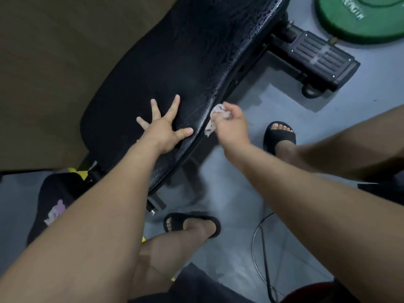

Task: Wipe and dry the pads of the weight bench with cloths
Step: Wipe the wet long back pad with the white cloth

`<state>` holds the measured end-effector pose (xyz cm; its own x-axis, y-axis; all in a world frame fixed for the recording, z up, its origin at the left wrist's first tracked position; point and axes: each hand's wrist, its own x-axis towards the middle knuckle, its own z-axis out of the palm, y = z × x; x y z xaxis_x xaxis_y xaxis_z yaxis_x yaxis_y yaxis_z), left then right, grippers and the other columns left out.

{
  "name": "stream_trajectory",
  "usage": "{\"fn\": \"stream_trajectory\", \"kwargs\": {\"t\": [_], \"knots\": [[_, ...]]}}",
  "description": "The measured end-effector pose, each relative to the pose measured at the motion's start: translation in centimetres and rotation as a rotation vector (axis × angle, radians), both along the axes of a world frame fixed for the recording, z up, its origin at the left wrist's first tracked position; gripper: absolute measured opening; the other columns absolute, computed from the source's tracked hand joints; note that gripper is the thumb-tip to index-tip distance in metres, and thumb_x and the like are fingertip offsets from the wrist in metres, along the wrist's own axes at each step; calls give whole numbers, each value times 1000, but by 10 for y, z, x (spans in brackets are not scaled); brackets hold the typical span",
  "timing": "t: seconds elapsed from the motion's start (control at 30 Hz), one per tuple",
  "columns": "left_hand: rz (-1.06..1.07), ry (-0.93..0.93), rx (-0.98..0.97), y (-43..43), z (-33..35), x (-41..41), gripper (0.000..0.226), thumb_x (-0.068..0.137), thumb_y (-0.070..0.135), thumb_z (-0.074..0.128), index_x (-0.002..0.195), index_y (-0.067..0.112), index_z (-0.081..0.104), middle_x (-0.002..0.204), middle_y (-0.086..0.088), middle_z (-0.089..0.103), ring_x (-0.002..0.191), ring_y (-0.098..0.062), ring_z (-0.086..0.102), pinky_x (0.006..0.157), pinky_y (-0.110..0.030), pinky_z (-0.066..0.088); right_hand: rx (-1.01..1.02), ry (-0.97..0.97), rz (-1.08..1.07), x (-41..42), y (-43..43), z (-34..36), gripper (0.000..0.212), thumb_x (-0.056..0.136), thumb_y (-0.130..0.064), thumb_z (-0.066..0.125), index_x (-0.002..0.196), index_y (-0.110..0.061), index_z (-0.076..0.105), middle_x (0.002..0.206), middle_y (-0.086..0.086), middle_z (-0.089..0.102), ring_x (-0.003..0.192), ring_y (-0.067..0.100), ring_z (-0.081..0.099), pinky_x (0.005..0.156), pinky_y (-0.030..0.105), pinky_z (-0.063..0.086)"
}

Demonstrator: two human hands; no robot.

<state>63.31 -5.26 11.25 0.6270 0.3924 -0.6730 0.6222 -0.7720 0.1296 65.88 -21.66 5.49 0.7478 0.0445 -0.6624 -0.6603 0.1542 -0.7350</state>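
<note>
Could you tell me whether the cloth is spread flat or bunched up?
Bunched up: the right hand grips the cloth as a crumpled wad against the pad edge.

a green weight plate (360,20) lies on the grey floor (240,206) at the upper right. two black sandals (281,133) (192,223) stand on the floor, well apart. a dark cable (265,259) curves near the lower one. a brown panel (54,62) fills the left, with black fabric (43,215) bearing a pink-and-white print below it.
</note>
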Motion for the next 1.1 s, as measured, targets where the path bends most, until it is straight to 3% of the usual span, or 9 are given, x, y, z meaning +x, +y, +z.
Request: {"fn": "stream_trajectory", "kwargs": {"t": [0.13, 0.3, 0.4, 0.6, 0.73, 0.8, 0.87, 1.0, 1.1], "knots": [[4, -23, -18, 5, -2, -3, 90, 86, 66, 68, 135, 83, -6, 164, 16, -34, 148, -48, -31, 114, -80, 12, -12, 57, 135, -49, 11, -5, 14, 93, -15, 67, 98, -26, 60, 84, -5, 67, 81, 16, 68, 88, 38, 58], [58, -143, 46, -8, -12, -11, 77, 86, 76, 57, 142, 78, 4, 166, 20, -27, 151, -41, -28, 113, -80, 0, 8, -2, -16, -10, 0, 5, 15, 100, -2, 55, 105, -15, 49, 63, -2, 57, 42, -2, 56, 52, 14, 48], [93, -202, 94, -17, -23, -14, 70, 87, 82, 47, 142, 78, 3, 165, 21, -27, 152, -39, -28, 115, -77, -8, -85, -66, -40, 17, -3, 5, 15, 98, -13, 62, 110, -16, 53, 77, -7, 62, 58, -5, 59, 60, 13, 45], [96, -200, 134, -15, -34, -13, 72, 85, 86, 40, 141, 78, -4, 165, 19, -29, 152, -38, -30, 115, -75, -11, -61, -7, 239, -52, 6, -15, 22, 93, -13, 66, 85, -25, 50, 73, -5, 64, 65, 7, 61, 68, 26, 50], [98, -213, 133, -14, -37, -14, 73, 86, 86, 40, 143, 76, -4, 166, 17, -28, 151, -37, -30, 114, -74, -13, -102, -21, 68, -5, 10, -14, 18, 87, -6, 56, 85, -23, 50, 62, 9, 66, 50, 25, 66, 53, 35, 57], [95, -226, 138, -14, -38, -15, 73, 85, 87, 39, 143, 76, -4, 166, 17, -28, 151, -37, -31, 114, -74, -13, -109, -47, -8, 21, 4, -11, 17, 95, -6, 54, 90, -21, 50, 61, 8, 64, 44, 17, 62, 46, 26, 50], [93, -233, 142, -13, -39, -15, 74, 84, 87, 39, 143, 76, -5, 166, 17, -27, 151, -37, -30, 114, -75, -13, -140, -85, -28, 20, 3, -11, 10, 99, -10, 55, 96, -18, 50, 65, 4, 64, 44, 6, 59, 50, 19, 47], [84, -235, 143, -12, -40, -15, 75, 83, 89, 37, 144, 75, -5, 166, 16, -27, 151, -36, -31, 114, -75, -13, -152, -27, 100, -37, 20, -18, 9, 98, -13, 56, 96, -19, 49, 63, -3, 64, 51, 2, 59, 62, 24, 49], [82, -222, 143, -11, -39, -14, 76, 83, 89, 37, 144, 74, -6, 166, 16, -28, 151, -36, -31, 114, -75, -14, -129, 67, 77, -15, 22, -22, 13, 92, -18, 57, 84, -23, 48, 56, 2, 66, 53, 20, 68, 65, 41, 60]]}}
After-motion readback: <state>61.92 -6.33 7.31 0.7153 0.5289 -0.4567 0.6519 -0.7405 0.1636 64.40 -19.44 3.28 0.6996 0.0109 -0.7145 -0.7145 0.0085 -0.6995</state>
